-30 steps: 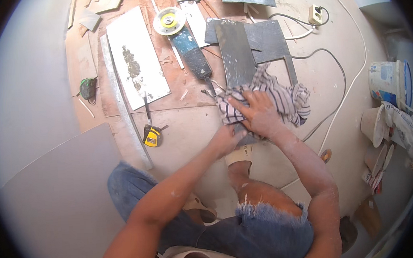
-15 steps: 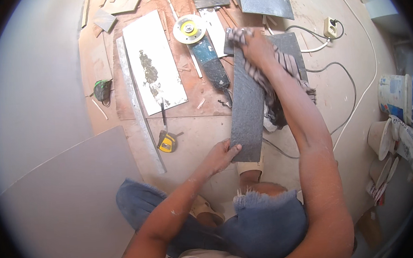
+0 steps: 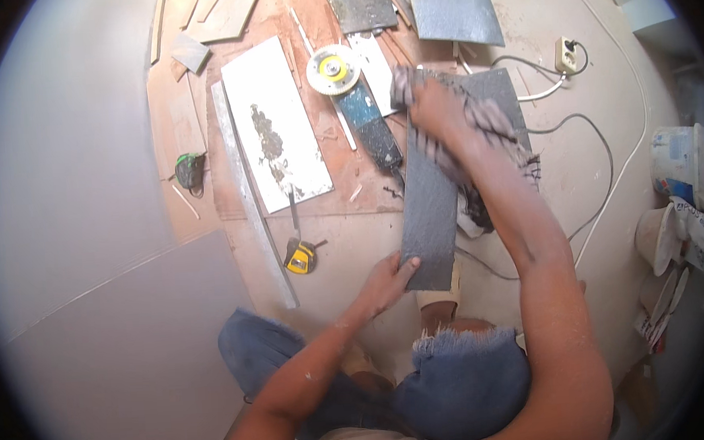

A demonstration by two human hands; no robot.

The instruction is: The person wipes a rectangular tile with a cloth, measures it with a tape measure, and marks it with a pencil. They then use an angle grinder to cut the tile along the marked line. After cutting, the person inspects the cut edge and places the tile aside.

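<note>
At the centre of the frame the left hand (image 3: 388, 281) grips the near corner of a dark grey tile (image 3: 432, 207), fingers curled over its edge. The right hand (image 3: 440, 108) — upper centre — presses a striped rag (image 3: 487, 127) bunched in its closed fingers against the tile's far end. Just left lies an angle grinder (image 3: 357, 99) (yellow disc hub); a yellow tape measure (image 3: 299, 257) sits lower left of the tile.
</note>
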